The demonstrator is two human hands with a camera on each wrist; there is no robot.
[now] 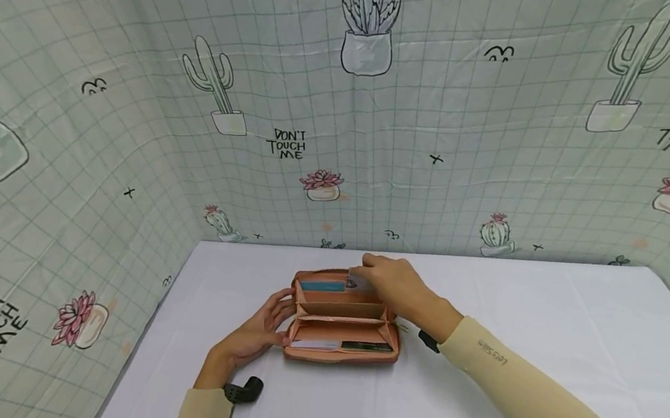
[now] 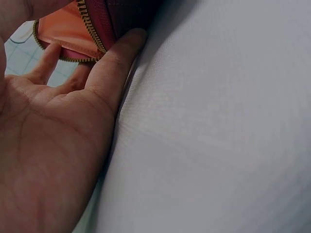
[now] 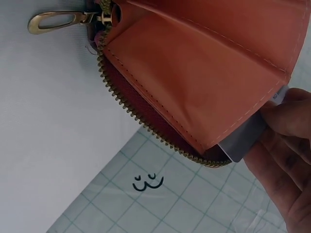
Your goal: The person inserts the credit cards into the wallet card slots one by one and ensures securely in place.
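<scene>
An orange-brown zip-around wallet lies spread open on the white table, its pleated compartments facing up. My left hand holds its left end, with fingers at the edge beside the brass zipper. At the far compartment, my right hand pinches a grey card between thumb and fingers. Part of that card sits inside the pocket, behind the orange panel. A blue card stands to its left in the same compartment. White and dark cards show in the near compartment.
The white table extends around the wallet. A grid-patterned sheet with plant drawings hangs behind and to the left. A gold-coloured metal clasp sticks out from the wallet's right side. Black straps circle both wrists.
</scene>
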